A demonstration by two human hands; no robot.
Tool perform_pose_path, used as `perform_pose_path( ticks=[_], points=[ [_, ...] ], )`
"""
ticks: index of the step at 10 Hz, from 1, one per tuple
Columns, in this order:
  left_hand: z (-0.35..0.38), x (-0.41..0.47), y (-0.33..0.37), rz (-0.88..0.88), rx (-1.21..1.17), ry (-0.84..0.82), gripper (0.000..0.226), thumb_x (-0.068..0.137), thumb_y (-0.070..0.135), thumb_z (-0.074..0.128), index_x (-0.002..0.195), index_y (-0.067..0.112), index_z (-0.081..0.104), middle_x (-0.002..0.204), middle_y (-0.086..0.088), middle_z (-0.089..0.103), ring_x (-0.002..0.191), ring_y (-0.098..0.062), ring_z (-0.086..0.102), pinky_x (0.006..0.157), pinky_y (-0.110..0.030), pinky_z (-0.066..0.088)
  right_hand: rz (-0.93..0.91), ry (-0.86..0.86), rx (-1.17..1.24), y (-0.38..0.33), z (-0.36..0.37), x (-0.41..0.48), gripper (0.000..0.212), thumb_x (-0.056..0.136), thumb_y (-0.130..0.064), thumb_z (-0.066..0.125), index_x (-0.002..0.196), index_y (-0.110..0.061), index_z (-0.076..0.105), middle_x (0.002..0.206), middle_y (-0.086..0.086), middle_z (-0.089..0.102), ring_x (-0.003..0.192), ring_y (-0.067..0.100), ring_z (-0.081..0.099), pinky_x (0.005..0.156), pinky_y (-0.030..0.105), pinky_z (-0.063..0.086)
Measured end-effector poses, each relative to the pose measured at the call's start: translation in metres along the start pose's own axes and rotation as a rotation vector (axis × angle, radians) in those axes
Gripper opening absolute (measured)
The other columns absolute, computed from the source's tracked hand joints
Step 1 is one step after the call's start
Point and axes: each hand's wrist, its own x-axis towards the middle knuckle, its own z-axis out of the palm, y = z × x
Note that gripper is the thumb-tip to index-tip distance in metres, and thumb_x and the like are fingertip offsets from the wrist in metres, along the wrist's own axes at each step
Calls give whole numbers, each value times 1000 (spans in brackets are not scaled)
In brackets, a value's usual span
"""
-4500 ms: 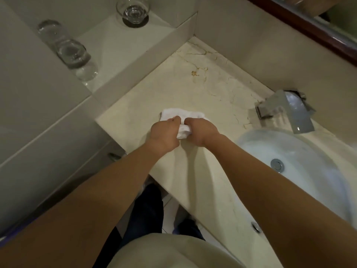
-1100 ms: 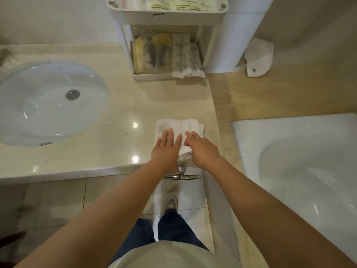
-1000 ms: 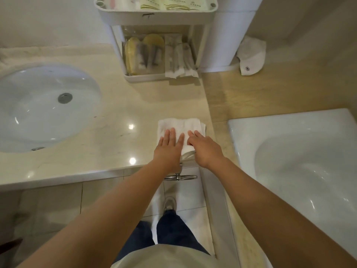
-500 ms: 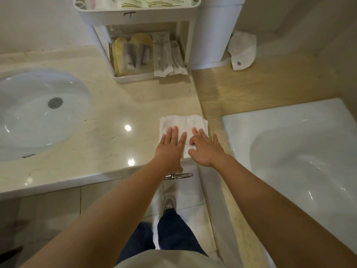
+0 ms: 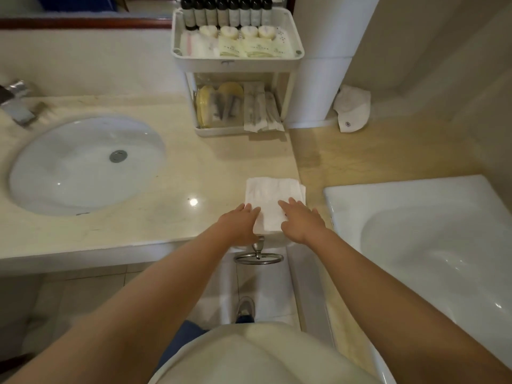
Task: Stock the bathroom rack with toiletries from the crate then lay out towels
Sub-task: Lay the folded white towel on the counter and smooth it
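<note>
A folded white towel (image 5: 273, 194) lies flat on the marble counter (image 5: 171, 173) near its front right corner. My left hand (image 5: 240, 225) rests at the towel's near left edge with fingers straight. My right hand (image 5: 302, 221) lies on the towel's near right part, fingers spread. Behind, the white two-tier rack (image 5: 297, 54) stands against the wall. Its top tray holds several dark bottles (image 5: 227, 9), round soaps and sachets. The lower tier holds wrapped combs and packets (image 5: 238, 106).
A round sink (image 5: 83, 162) with a chrome tap (image 5: 16, 103) is at left. A white bathtub (image 5: 421, 239) fills the right. A white cap (image 5: 352, 109) lies on the ledge beside a white column. A chrome towel ring (image 5: 259, 256) hangs under the counter edge.
Earlier both hands gripped the towel at another counter spot by glasses. Now it lies flat near the rack, and both hands have slid back toward its near edge while the view tilted up.
</note>
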Motion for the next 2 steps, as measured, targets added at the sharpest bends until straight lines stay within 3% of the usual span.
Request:
perform_pose_path(
  ticks=[1, 2],
  points=[
    [-9, -18, -9, -88, -167, 29, 75, 91, 35, 55, 153, 21, 14, 157, -2, 26, 141, -22, 30, 110, -37, 34, -15, 66, 294, -13, -5, -7, 63, 94, -21, 42, 153, -24, 20, 162, -1, 14, 147, 17, 19, 116, 37, 24],
    [-22, -36, -17, -144, -332, 113, 68, 92, 29, 53, 151, 21, 21, 154, -1, 33, 138, -21, 37, 109, -33, 33, -40, 154, 520, -35, -8, -11, 58, 94, -20, 45, 150, -22, 31, 156, -3, 30, 141, 17, 32, 110, 33, 31]
  ],
)
